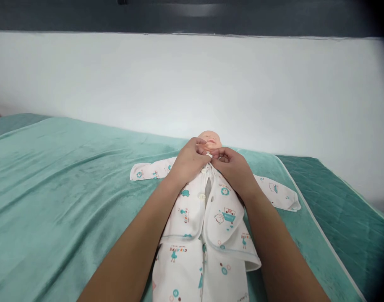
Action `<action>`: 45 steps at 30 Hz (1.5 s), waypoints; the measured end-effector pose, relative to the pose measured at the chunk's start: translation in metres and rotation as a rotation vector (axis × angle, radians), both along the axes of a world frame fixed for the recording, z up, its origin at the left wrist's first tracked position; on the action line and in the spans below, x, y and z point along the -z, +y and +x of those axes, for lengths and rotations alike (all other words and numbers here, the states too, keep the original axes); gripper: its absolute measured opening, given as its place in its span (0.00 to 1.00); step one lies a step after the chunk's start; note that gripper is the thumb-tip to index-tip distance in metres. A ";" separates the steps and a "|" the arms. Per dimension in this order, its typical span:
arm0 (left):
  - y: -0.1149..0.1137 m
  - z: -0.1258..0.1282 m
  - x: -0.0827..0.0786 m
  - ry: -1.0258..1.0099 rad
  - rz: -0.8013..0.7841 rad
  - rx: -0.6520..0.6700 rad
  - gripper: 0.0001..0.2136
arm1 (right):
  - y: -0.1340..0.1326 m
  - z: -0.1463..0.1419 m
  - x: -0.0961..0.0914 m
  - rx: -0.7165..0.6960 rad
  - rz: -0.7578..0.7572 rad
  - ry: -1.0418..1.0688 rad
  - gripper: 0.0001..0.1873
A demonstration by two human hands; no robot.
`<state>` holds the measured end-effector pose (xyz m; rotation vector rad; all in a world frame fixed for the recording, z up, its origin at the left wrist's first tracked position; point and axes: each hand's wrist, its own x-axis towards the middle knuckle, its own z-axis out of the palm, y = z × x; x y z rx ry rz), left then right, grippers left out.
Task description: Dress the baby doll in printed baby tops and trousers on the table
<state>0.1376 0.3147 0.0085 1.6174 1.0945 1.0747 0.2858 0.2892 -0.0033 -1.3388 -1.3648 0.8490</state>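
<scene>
Hands [191, 158] [234, 167] pinch doll's [210, 136] printed jacket [225, 214], apparently by the collar [209, 155].

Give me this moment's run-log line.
left hand: at collar; right hand: at collar; shirt: unbuttoned below collar; doll: face up on blanket

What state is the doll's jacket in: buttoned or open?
Jacket open below the collar: front gapes, button uncovered. At the collar, cannot tell: left hand and right hand obscure it.

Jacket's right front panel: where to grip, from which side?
Right front panel: likely best pinched at its inner edge, coming from the gap beside the left panel; that edge lies unfastened there, while left hand and right hand occupy the neckline.
</scene>
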 end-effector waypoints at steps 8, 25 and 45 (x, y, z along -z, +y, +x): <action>0.001 -0.006 0.001 0.086 0.038 0.022 0.15 | -0.002 0.003 0.001 0.053 0.075 -0.104 0.15; 0.000 -0.013 -0.003 0.071 -0.011 0.047 0.09 | 0.000 0.000 0.006 0.146 0.160 -0.104 0.19; -0.004 -0.008 -0.008 0.201 0.100 0.003 0.06 | -0.004 -0.001 0.005 0.058 0.234 -0.147 0.17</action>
